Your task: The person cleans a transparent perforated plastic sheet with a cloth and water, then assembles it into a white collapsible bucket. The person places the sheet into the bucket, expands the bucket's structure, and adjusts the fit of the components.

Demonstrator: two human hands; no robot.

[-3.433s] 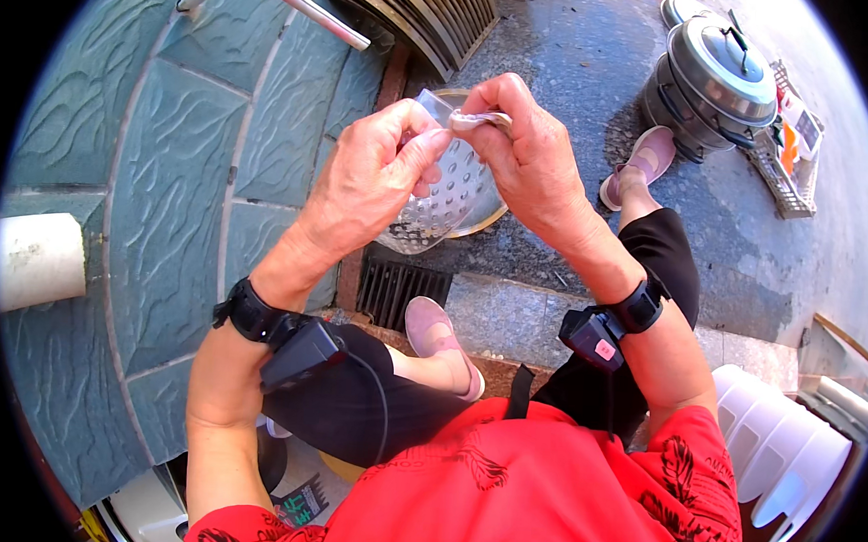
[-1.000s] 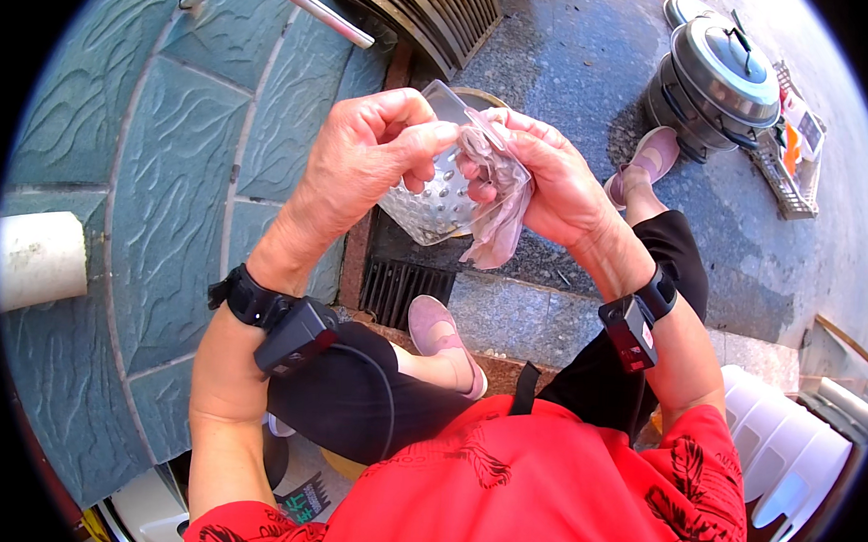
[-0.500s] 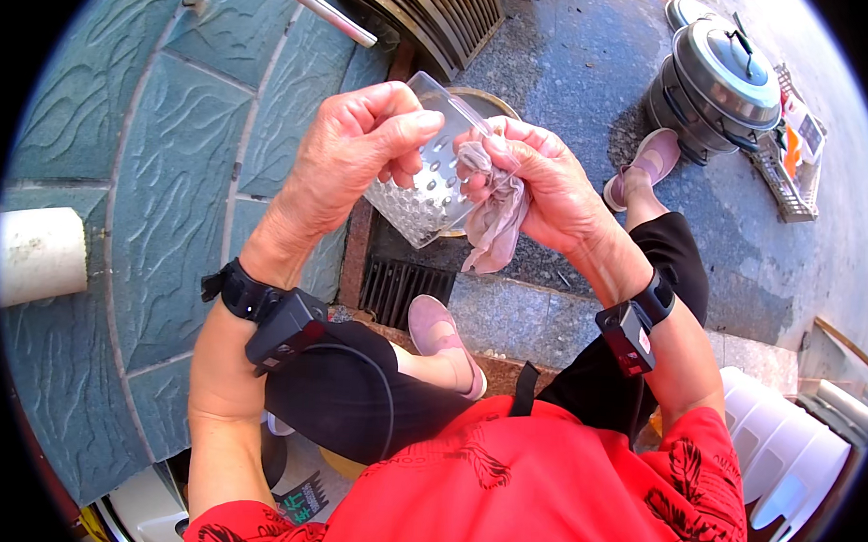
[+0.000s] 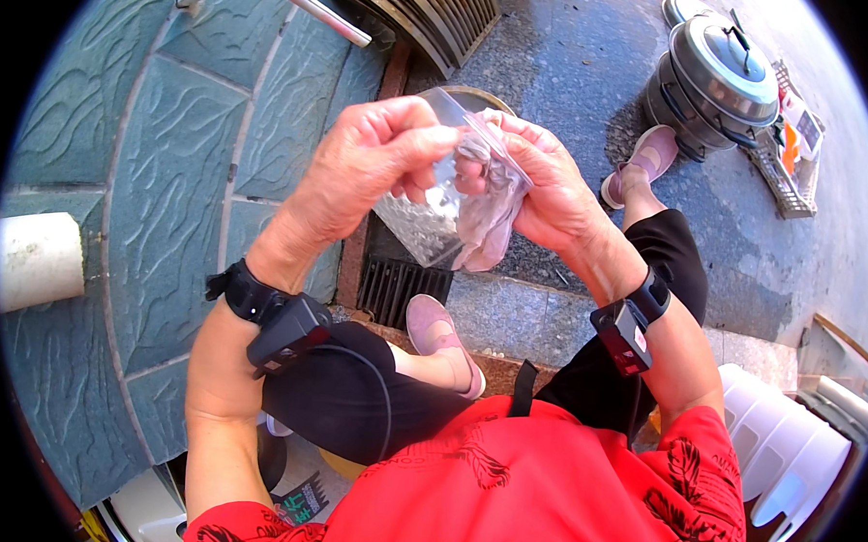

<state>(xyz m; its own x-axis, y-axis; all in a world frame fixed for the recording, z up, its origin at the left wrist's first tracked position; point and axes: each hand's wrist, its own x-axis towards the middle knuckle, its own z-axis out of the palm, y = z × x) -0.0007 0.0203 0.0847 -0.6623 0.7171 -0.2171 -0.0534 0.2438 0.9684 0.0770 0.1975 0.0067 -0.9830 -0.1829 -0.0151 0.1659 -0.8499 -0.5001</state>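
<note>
A clear rectangular plastic container [image 4: 419, 224] is held up in front of me; I cannot tell whether it is a box or a lid. Its lower part looks bumpy or beaded with drops. My left hand [image 4: 361, 166] is closed in a pinch at its left side, thumb toward the middle. A pale pinkish-grey cloth [image 4: 486, 227] is bunched in my right hand [image 4: 554, 194], pressed against the container's right part. Some right fingers and part of the cloth show through the clear wall. Behind the container, the rim of a round vessel [image 4: 480, 101] peeks out.
A drain grate [image 4: 399, 291] lies below, near my pink shoe [image 4: 436, 329]. Stacked metal pots [image 4: 718, 85] and a plastic crate [image 4: 791, 180] stand at far right. A slatted rack [image 4: 435, 14] is at the top, a white pipe [image 4: 39, 262] at left, and a white plastic stool [image 4: 780, 441] at lower right.
The container has turned slightly in my hands. The cloth, which hung below my right hand, is now seen behind the clear wall, along with some of the right fingers.
</note>
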